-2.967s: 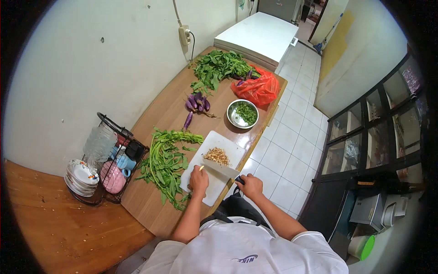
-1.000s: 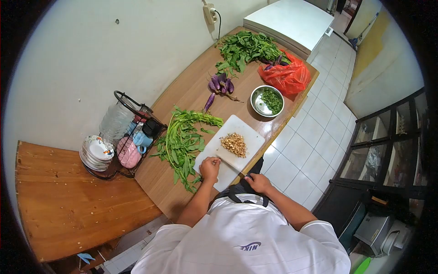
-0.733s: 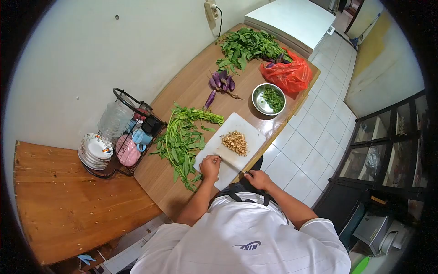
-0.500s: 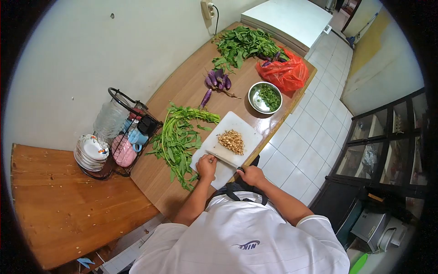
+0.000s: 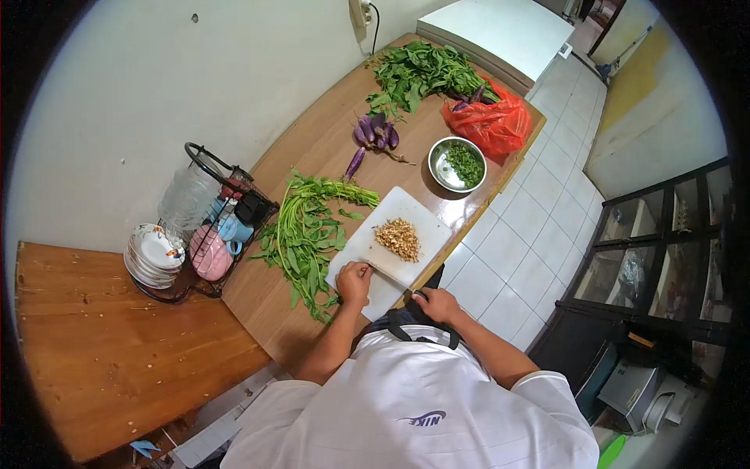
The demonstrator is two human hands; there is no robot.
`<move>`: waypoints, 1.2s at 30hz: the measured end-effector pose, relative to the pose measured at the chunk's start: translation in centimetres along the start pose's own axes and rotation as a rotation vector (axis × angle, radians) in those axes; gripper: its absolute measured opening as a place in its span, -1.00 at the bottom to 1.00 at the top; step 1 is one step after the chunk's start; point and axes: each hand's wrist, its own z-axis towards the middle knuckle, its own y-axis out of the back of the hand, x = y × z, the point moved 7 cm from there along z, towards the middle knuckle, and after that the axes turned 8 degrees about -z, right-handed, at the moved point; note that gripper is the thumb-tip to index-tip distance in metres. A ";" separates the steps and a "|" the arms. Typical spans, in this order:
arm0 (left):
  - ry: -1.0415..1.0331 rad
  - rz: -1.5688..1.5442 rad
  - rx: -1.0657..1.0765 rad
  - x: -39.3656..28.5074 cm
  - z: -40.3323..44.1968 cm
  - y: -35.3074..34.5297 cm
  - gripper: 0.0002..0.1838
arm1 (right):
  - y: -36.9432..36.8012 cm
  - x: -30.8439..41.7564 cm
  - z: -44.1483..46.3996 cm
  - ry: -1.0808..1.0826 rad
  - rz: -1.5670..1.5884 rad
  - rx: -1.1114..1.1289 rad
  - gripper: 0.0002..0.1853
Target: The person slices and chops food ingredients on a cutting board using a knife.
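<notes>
My right hand [image 5: 437,305] is wrapped round the dark handle of a knife [image 5: 388,276], whose blade lies over the white cutting board [image 5: 418,207]. My left hand [image 5: 354,281] is closed on the board's left part, at the blade's far end; what its fingers hold is too small to make out. Beyond the blade is a pile of chopped light-brown pieces [image 5: 398,239]. Leafy green stems [image 5: 305,238] lie left of the board. A metal bowl [image 5: 457,164] with chopped greens stands beyond the board.
Purple eggplants [image 5: 376,133], more leafy greens [image 5: 422,74] and a red plastic bag [image 5: 494,125] are farther back on the table [image 5: 312,133]. To the left a black wire rack [image 5: 205,160] holds plates, glasses and cups. A white chest [image 5: 500,31] stands behind the table.
Since the oldest frame the view has shifted, and the table's things appear farther right and higher. The knife blade, earlier tilted with its side showing, now appears narrow. Both hands stay at the board.
</notes>
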 end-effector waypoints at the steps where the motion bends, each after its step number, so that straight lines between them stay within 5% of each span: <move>1: -0.001 0.022 0.004 -0.1 0.0 0.0 -0.86 | -0.1 0.1 0.4 -0.013 -0.041 0.015 -0.43; 36: -0.046 0.023 -0.015 0.1 -1.0 0.3 -0.88 | -1.7 -0.1 -0.4 0.007 0.015 -0.001 -0.45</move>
